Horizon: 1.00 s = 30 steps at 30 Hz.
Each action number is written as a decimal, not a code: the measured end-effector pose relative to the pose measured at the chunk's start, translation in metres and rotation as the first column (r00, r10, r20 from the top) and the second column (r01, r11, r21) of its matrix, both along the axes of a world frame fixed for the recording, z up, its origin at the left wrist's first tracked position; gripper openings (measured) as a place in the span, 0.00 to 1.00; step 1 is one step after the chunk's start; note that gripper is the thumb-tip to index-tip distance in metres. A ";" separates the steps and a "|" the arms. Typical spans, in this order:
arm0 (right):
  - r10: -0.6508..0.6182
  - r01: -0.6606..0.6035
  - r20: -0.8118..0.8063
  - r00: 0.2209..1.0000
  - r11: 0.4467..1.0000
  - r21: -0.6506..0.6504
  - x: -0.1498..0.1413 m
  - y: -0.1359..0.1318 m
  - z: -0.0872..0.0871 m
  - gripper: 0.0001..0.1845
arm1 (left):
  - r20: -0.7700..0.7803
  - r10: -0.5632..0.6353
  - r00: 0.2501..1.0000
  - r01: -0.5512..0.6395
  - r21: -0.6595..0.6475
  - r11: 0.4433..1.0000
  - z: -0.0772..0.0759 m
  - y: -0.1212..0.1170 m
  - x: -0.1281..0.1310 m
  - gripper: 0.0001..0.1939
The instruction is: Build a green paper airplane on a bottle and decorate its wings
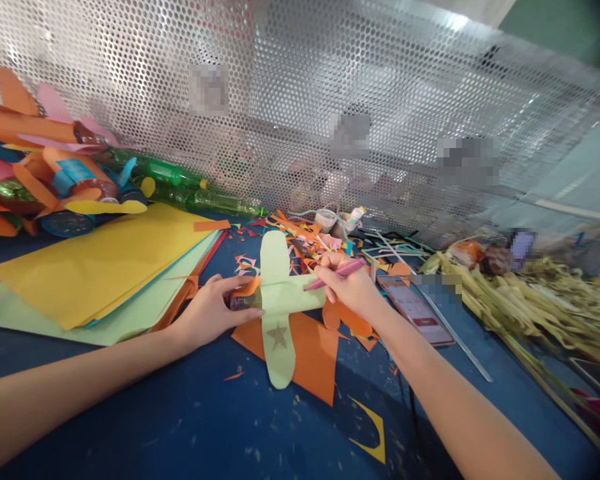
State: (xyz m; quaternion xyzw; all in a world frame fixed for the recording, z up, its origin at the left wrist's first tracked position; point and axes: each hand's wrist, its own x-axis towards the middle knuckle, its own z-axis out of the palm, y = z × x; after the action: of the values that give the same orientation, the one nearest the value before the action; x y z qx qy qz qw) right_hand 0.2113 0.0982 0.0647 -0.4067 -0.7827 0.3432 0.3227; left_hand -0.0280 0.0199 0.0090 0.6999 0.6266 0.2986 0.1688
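Note:
A toy airplane (pixel 277 293) of pale green paper around a bottle lies on the blue table, its wings pointing toward and away from me. The nearer wing bears a dark star (pixel 279 335). With thumb and fingers, my left hand (pixel 215 308) grips the bottle end (pixel 240 303) at the plane's left. My right hand (pixel 347 283) pinches a pink pen (pixel 347 268), its tip at the green paper body. Whether the tip touches cannot be made out. Under the plane is an orange paper sheet (pixel 315 357).
Colored paper sheets (pixel 80 267) lie left, below finished bottle planes (pixel 65 160). Green bottles (pixel 205 199) rest along the perforated metal screen (pixel 170 80). Paper scraps (pixel 310 243) are strewn behind the plane. A phone (pixel 416 310), a clear strip (pixel 457 340) and dried leaf strips (pixel 530 313) occupy the right.

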 end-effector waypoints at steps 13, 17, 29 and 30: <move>0.034 -0.032 -0.061 0.998 0.999 0.021 -0.004 -0.001 -0.005 0.15 | 0.001 -0.004 1.000 0.004 0.018 1.000 -0.001 0.001 0.000 0.30; 0.042 -0.044 -0.094 0.995 0.999 -0.024 -0.004 -0.001 -0.007 0.15 | -0.006 -0.001 1.000 0.001 0.016 1.000 -0.002 0.001 0.000 0.30; -0.112 0.113 -0.042 0.993 0.993 0.031 0.008 0.003 0.007 0.16 | -0.001 0.010 1.000 -0.010 0.004 1.000 0.001 -0.001 0.001 0.32; -0.108 0.109 -0.040 0.993 0.994 0.026 0.008 0.003 0.005 0.16 | 0.003 0.012 1.000 -0.012 -0.003 1.000 0.000 -0.001 0.000 0.33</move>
State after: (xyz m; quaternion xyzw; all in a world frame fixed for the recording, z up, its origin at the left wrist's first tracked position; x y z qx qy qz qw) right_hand 0.2192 0.1015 0.0698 -0.4375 -0.7579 0.3218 0.3615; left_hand -0.0275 0.0194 0.0093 0.6955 0.6308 0.2996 0.1692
